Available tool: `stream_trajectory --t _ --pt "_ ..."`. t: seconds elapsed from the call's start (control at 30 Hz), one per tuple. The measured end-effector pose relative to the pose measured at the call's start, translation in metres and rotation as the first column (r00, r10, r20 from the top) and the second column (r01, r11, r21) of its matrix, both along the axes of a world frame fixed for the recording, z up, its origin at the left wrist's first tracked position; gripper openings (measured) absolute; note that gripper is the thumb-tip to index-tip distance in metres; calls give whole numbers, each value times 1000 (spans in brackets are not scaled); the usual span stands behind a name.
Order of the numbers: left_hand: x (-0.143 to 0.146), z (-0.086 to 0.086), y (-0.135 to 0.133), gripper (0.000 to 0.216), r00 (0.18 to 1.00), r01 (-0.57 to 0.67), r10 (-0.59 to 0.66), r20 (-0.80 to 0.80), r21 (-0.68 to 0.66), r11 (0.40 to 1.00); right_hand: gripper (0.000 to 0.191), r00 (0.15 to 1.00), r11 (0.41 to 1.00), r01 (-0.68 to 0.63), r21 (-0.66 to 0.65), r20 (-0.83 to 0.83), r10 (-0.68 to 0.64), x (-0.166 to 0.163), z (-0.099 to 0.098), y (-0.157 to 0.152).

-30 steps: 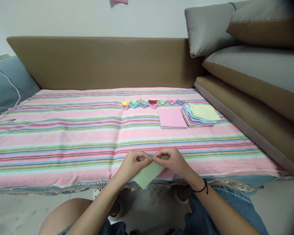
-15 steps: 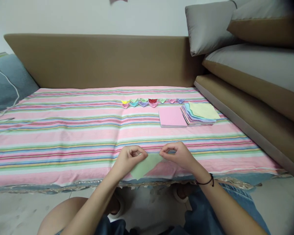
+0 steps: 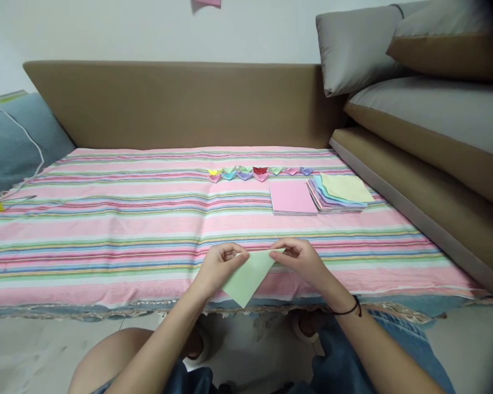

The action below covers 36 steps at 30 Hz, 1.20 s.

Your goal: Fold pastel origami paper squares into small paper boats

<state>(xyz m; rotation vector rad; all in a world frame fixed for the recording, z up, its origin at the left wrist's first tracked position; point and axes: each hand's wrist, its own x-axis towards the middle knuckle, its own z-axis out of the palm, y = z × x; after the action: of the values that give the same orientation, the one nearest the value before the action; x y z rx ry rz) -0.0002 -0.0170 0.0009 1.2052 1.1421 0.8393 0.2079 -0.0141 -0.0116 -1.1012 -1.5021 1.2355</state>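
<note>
A pale green sheet of paper (image 3: 248,276) hangs between my hands above the near edge of the striped cloth, one corner pointing down. My left hand (image 3: 222,268) pinches its upper left side between thumb and fingers. At the upper right corner, my right hand (image 3: 298,260) is closed on the paper with thumb in front. Parts of the paper's upper edge are hidden by my fingers. Farther back, several small folded paper boats (image 3: 244,175) in mixed colours stand in two rows.
A pink paper stack (image 3: 292,198) lies beside a fanned stack of coloured sheets (image 3: 347,189) at the right. Large cushions (image 3: 427,115) are piled along the right side. A brown backboard (image 3: 189,104) closes the far side. A white cord (image 3: 28,137) runs at the left.
The green paper has turned to face me more flatly, its lower corner now sharper and a little farther right. My right thumb has come onto its front. The view has shifted slightly.
</note>
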Motion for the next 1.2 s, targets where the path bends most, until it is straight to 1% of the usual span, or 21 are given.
stream_trajectory --t 0.03,0.1,0.17,0.2,0.27,0.33,0.47,0.57,0.67,0.8,0.97,1.03,1.1,1.17,1.2 --pt "1 0 0 22 999 21 -20 -35 27 999 16 1000 1000 15 28 24 -16 -3 -1 -1" --pt "2 -1 1 17 986 71 -48 -161 141 987 13 995 995 40 89 85 -47 -8 -2 -2" --pt "5 0 0 13 956 135 -50 -290 281 950 12 988 990 19 137 148 -39 -10 -1 -3" --pt "7 0 0 12 943 163 -47 -330 333 928 11 985 988 1 157 172 -29 -11 0 -3" --pt "10 1 -1 13 929 204 -53 -366 388 898 11 979 981 -36 191 205 -4 -12 1 -4" --pt "13 1 -1 13 920 226 -55 -389 410 884 10 977 973 -50 226 215 0 -14 1 -5" --pt "16 2 -3 15 880 283 -57 -471 423 861 10 983 961 -4 278 177 -47 -17 -1 -8" --pt "19 2 -7 14 838 306 -14 -545 449 839 9 983 944 21 328 165 -79 -19 0 -10" --pt "19 4 -9 13 803 313 37 -595 475 822 10 979 927 38 374 170 -109 -16 4 -10" --pt "14 8 -7 15 764 323 99 -638 510 797 10 968 919 140 370 146 -206 -7 13 -8" --pt "4 11 -2 18 752 348 129 -646 556 755 8 976 927 118 357 130 -175 6 16 -6" --pt "-4 11 0 17 745 336 171 -645 584 739 9 973 921 165 353 96 -211 14 17 -5" --pt "-13 12 2 16 742 300 217 -634 604 738 8 956 893 252 372 44 -288 22 18 -4" --pt "-19 14 2 16 753 235 263 -603 620 749 5 927 837 327 438 21 -374 27 18 -5" --pt "-20 14 0 17 772 202 261 -580 613 764 4 910 801 349 487 26 -413 27 18 -6"
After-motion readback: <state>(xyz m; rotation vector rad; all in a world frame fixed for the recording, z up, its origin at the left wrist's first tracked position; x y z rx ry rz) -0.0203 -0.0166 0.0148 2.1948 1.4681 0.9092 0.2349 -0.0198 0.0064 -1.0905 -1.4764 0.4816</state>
